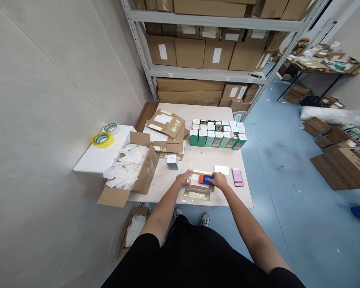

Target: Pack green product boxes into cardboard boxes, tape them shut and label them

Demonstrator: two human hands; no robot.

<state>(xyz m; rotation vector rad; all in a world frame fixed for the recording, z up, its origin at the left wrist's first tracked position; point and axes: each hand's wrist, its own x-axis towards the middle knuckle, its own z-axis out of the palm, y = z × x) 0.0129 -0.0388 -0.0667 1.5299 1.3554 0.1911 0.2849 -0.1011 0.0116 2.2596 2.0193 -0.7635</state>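
A small cardboard box (199,188) with clear tape and a front flap lies near the table's front edge. My left hand (184,178) has its fingers wrapped round the box's left end. My right hand (220,181) grips a flat blue-and-orange object (206,179) over the top of the box; its exact kind is too small to tell. Behind my left hand stands a single green-and-white carton (172,162). White cards (221,170) lie just beyond my right hand, and pink packets (237,177) are to their right.
Rows of green-and-white cartons (218,139) stand at the back right of the table (198,158). Flattened cardboard (169,124) is piled at back left. An open box of white paper (148,168) and tape rolls (103,140) are left. A shelf rack (207,74) stands behind.
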